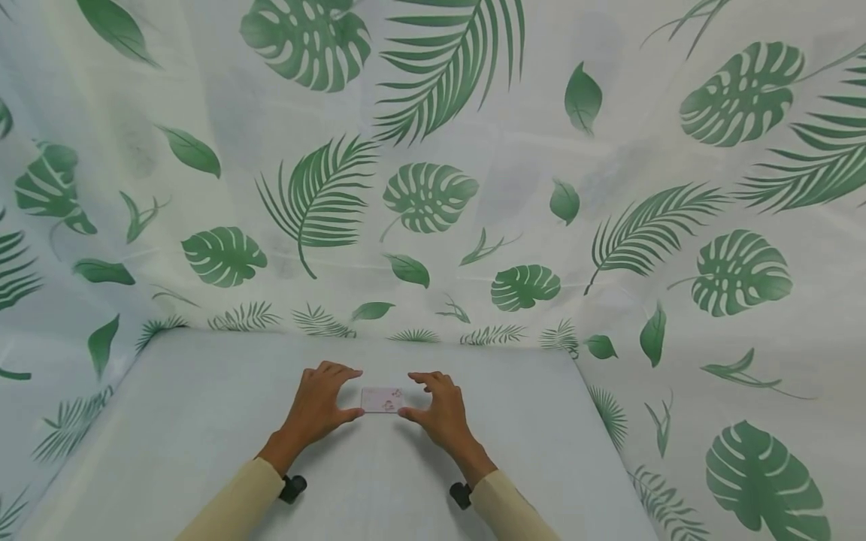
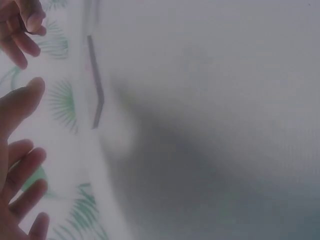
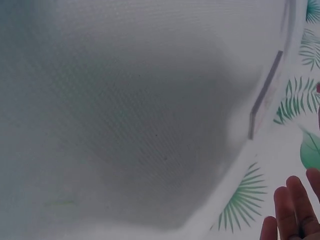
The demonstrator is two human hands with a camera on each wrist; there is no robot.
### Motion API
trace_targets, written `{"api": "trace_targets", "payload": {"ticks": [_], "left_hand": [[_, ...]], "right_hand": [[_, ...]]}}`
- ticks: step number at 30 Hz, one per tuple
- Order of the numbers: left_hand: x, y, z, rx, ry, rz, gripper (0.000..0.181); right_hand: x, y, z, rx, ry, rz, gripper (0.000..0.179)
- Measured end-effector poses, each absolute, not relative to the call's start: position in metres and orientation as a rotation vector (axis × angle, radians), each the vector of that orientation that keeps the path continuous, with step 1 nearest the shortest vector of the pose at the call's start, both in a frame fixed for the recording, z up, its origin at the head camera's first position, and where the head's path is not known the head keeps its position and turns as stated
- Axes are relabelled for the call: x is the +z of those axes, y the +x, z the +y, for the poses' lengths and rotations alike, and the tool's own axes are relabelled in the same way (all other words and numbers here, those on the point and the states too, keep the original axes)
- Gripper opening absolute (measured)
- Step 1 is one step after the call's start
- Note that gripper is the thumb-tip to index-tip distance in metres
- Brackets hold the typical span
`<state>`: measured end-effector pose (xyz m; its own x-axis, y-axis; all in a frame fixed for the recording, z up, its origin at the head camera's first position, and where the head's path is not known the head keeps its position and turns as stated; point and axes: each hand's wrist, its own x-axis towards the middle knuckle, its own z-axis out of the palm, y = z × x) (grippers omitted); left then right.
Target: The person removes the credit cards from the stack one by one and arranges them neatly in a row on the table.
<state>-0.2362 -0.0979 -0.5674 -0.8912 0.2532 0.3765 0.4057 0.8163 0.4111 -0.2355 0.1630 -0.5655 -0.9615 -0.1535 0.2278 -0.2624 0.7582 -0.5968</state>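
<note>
A small flat pinkish-white rectangular box (image 1: 382,400) with red floral marks lies on the white tabletop between both hands. Its dark edge shows as a thin strip in the left wrist view and the right wrist view. My left hand (image 1: 318,403) is at its left side, thumb and fingers spread apart, with the thumb tip near the box's lower left corner. On the other side my right hand (image 1: 441,409) mirrors it, thumb tip near the lower right corner. Neither hand grips the box; whether the thumbs touch it I cannot tell.
The white tabletop (image 1: 203,421) stretches around the hands. A white curtain (image 1: 473,150) printed with green leaves hangs behind and along the sides of the table. Each wrist carries a small black camera (image 1: 293,489).
</note>
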Motion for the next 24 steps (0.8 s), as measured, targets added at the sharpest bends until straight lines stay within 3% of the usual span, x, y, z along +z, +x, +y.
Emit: {"api": "trace_targets", "payload": {"ticks": [24], "left_hand": [[-0.599, -0.259, -0.084, -0.636, -0.537, -2.813, 0.056]], "right_hand": [[-0.588, -0.261, 0.152, 0.943, 0.36, -2.947, 0.053]]}}
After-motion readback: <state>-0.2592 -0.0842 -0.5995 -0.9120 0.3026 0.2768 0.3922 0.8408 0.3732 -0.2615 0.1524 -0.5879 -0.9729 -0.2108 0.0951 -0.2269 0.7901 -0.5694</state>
